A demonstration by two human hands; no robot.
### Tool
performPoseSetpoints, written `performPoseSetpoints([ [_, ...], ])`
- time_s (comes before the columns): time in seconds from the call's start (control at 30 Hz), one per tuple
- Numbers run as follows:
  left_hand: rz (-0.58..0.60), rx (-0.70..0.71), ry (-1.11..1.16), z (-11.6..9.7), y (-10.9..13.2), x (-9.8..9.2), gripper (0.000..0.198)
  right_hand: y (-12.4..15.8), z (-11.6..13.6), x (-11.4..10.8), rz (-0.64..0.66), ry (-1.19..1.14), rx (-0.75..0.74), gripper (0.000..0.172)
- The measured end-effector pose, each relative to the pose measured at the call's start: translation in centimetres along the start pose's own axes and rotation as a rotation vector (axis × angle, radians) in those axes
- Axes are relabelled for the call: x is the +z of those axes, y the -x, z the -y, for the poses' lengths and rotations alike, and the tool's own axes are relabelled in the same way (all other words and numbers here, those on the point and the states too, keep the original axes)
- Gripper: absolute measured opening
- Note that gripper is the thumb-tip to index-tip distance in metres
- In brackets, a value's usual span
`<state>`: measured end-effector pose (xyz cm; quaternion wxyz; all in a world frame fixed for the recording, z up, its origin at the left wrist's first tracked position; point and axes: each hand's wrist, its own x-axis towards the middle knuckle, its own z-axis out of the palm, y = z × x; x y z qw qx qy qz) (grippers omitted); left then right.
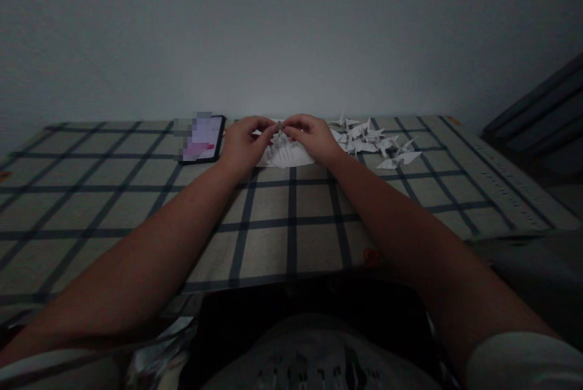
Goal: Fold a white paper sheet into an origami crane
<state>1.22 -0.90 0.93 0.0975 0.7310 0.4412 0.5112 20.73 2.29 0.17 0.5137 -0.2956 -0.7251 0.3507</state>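
Observation:
Near the back of a checked tablecloth, my left hand (246, 141) and my right hand (312, 135) meet, fingertips pinched on a small folded paper piece (280, 127) between them. Its exact shape is too small and dim to tell. Below the hands lies a white paper sheet (286, 156) with faint marks on it. Several white folded paper cranes (364, 136) sit in a loose pile just right of my right hand. To the left of my left hand rests a phone (204, 138) with a lit screen and a dark case.
The checked tablecloth (268, 250) covers the table, whose back edge meets a plain grey wall (282, 31). A dark slatted object (542, 116) stands beyond the right side of the table. Both forearms reach across the cloth from the near edge.

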Motion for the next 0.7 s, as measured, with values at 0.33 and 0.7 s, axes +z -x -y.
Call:
performPoseSetpoints([
  [0.33, -0.061, -0.081, 0.045, -1.4, 0.4, 0.2, 0.018, 0.4, 1.3, 0.1, -0.034, 0.036, 0.070, 0.021],
  [0.7, -0.077, -0.136, 0.060, -1.7, 0.4, 0.3, 0.014, 0.1, 0.5, 0.5, -0.023, -0.045, 0.087, 0.015],
])
